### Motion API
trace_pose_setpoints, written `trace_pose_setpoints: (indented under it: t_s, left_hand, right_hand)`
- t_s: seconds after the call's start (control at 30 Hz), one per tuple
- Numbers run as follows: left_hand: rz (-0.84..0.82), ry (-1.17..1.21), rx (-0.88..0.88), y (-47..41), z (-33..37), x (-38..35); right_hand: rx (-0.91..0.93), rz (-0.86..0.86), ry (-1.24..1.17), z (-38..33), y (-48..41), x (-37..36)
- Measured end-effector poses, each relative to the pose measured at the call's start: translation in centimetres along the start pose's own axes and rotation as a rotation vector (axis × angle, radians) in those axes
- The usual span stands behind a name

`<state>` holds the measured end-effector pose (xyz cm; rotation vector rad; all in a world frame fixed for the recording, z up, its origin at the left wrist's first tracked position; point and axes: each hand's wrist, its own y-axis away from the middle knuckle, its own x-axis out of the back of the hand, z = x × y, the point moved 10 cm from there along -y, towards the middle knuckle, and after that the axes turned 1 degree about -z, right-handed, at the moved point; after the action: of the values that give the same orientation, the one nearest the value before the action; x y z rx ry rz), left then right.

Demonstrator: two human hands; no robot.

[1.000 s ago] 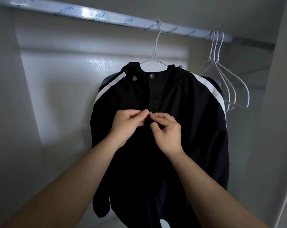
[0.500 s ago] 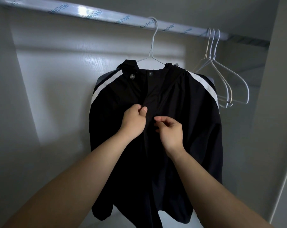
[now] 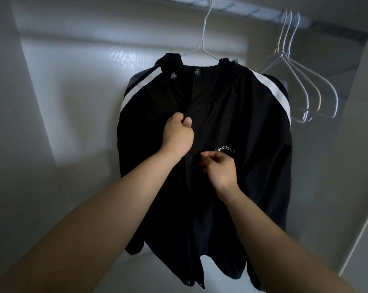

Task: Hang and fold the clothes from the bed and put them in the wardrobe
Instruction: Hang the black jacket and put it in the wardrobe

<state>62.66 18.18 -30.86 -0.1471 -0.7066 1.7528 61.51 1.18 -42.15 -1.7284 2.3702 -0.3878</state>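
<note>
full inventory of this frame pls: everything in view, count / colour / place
jacket: one, black, white shoulder stripes and chest lettering, hanging at centre
jacket's hanger: one, white wire, hooked on the rail
empty hangers: three, white wire, on the rail right of the jacket
rail: one, pale with printed lettering, across the top
collar snap: one, dark metal, jacket neck
hem snaps: two, dark metal, jacket's bottom edge
wardrobe wall: white, behind the jacket
left hand: grips the jacket's front opening at the chest
right hand: fingers curled at the jacket front, lower; grip unclear
</note>
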Motion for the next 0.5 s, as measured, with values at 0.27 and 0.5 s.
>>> trace_pose_setpoints:
  t_s: [0.27,0.5]
  left_hand:
    - [-0.095,0.173,0.117,4.0,-7.7,-1.1]
    - [-0.157,0.107,0.458,14.6,-23.1,-3.9]
  right_hand:
    - [-0.110,-0.078,0.123,6.7,2.4,-1.0]
    - [-0.313,-0.151,0.330,16.9,8.0,0.5]
